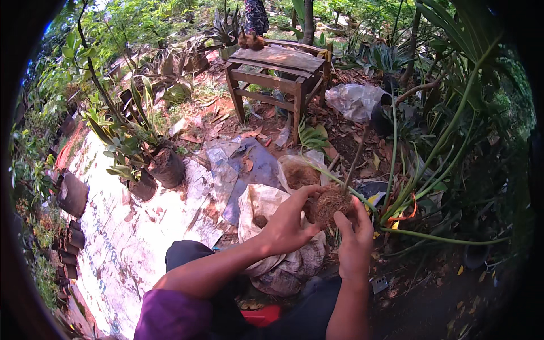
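Over my lap, both my hands hold a ball of brown coir fibre (331, 208) wrapped around the base of a thin bare stem (356, 157). The stem points up and slightly to the right. My left hand (288, 222) curves its fingers and thumb around the ball's left side. On the other side, my right hand (356, 235) presses with its thumb in front and its fingers behind. A white woven sack (258, 198) stands open just below and left of the ball. Behind it, a clear plastic bag (289, 164) contains loose brown fibre.
A worn wooden table (277, 58) stands ahead, bearing brown fibre balls (253, 42). Behind it shows a person's patterned clothing (256, 17). Bagged plants (167, 167) sit on a pale ground sheet (130, 243) at left. Long green leaf stalks (447, 150) arch in from the right.
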{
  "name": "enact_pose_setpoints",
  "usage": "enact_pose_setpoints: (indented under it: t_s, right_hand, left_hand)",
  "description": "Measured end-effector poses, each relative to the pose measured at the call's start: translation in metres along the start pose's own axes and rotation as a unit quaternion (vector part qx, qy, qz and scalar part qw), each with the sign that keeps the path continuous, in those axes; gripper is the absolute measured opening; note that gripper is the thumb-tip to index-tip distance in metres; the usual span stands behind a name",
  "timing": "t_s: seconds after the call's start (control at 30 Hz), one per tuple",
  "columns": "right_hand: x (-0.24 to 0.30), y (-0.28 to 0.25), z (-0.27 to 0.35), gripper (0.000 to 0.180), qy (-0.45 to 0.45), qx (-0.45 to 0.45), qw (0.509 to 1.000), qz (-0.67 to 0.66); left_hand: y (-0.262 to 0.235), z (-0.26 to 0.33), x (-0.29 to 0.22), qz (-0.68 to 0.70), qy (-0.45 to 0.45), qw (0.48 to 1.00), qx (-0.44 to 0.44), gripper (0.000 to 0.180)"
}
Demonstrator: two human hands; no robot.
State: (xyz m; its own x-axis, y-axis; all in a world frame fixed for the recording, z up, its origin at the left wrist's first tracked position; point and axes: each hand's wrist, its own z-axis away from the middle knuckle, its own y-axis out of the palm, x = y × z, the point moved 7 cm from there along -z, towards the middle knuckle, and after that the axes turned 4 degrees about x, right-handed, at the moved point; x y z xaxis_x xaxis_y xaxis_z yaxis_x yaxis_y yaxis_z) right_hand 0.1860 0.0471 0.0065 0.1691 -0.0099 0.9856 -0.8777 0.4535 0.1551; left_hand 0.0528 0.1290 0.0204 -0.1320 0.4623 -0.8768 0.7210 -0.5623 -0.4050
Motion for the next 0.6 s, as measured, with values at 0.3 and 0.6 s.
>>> enact_pose_setpoints:
  t_s: [0.3, 0.6]
  right_hand:
    - [-0.072, 0.051, -0.168, 0.052, 0.046, 0.011, 0.999, -0.012]
    - [-0.008, 0.240, -0.470, 0.045, -0.149, 0.069, 0.967, 0.194]
  left_hand:
    - [-0.100, -0.103, 0.098, -0.106, 0.056, 0.987, -0.111, 0.054]
    - [-0.187, -0.121, 0.201, -0.321, -0.095, 0.922, -0.193, 0.051]
